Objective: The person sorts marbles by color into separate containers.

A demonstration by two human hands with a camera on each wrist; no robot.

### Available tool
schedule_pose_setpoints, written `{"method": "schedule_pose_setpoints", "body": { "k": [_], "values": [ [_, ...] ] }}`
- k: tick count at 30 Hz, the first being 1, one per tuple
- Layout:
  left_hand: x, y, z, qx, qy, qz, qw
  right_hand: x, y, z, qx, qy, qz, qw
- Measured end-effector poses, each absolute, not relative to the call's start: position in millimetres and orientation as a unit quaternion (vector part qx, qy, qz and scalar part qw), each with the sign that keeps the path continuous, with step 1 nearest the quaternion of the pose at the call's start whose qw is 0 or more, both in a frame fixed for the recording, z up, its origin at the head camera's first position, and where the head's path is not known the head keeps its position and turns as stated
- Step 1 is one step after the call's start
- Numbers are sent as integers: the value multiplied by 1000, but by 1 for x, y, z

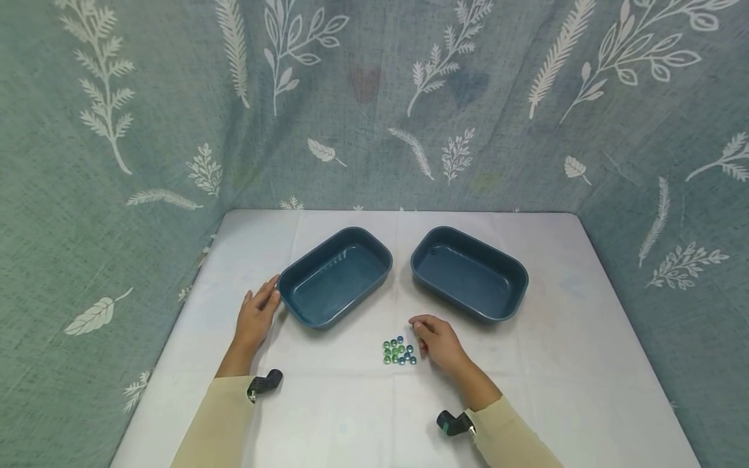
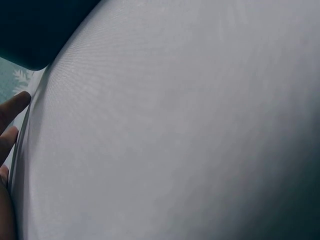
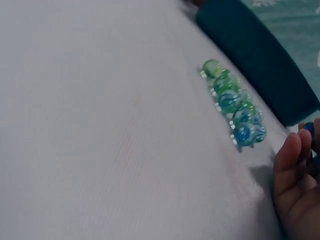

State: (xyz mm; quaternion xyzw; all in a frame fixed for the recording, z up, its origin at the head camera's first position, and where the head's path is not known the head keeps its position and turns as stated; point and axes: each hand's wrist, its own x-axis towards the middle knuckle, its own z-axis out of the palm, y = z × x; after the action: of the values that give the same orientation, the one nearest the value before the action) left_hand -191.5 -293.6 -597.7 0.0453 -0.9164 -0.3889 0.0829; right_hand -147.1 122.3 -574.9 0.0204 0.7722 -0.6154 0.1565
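Note:
My right hand (image 1: 441, 344) is just right of a cluster of glass marbles (image 1: 394, 350), some green and some blue, on the white cloth. Between its thumb and fingertips it pinches a blue marble (image 3: 309, 127), seen at the edge of the right wrist view. My left hand (image 1: 257, 317) rests beside the left blue tub (image 1: 328, 323), its fingertips at the tub's near-left corner. In the left wrist view, only a few fingers (image 2: 15, 107) show below the dark tub. The right blue tub (image 1: 468, 308) stands beyond my right hand.
A small dark round thing (image 1: 433, 251) shows in the right tub's far left corner. The white-covered table (image 1: 328, 416) meets leaf-patterned fabric (image 1: 374, 149) at the back and sides. A wrist camera (image 1: 455, 424) sits on my right wrist, another camera (image 1: 265, 382) on my left.

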Motion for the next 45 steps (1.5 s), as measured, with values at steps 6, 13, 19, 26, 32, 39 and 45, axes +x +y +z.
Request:
{"method": "schedule_pose_setpoints", "body": {
  "k": [6, 13, 19, 26, 32, 39, 45],
  "values": [
    [-192, -292, -596, 41, -916, -390, 84, -150, 130, -572, 89, 623, -748, 210],
    [-193, -292, -595, 38, -915, -392, 85, -157, 142, -560, 107, 593, -773, 198],
    [-195, -294, -592, 35, -918, -387, 85, -165, 157, -537, 98, 602, -772, 179],
    [-196, -292, -589, 42, -915, -394, 79, -170, 174, -513, 81, 591, -784, 176],
    [-194, -293, -590, 49, -914, -396, 75, -184, 192, -497, 65, 595, -783, 172],
    [-191, -294, -592, 49, -913, -398, 77, -207, 211, -489, 59, 585, -789, 178],
    [-191, -294, -594, 44, -912, -399, 80, -226, 222, -485, 67, 587, -786, 182]
  ]
}}
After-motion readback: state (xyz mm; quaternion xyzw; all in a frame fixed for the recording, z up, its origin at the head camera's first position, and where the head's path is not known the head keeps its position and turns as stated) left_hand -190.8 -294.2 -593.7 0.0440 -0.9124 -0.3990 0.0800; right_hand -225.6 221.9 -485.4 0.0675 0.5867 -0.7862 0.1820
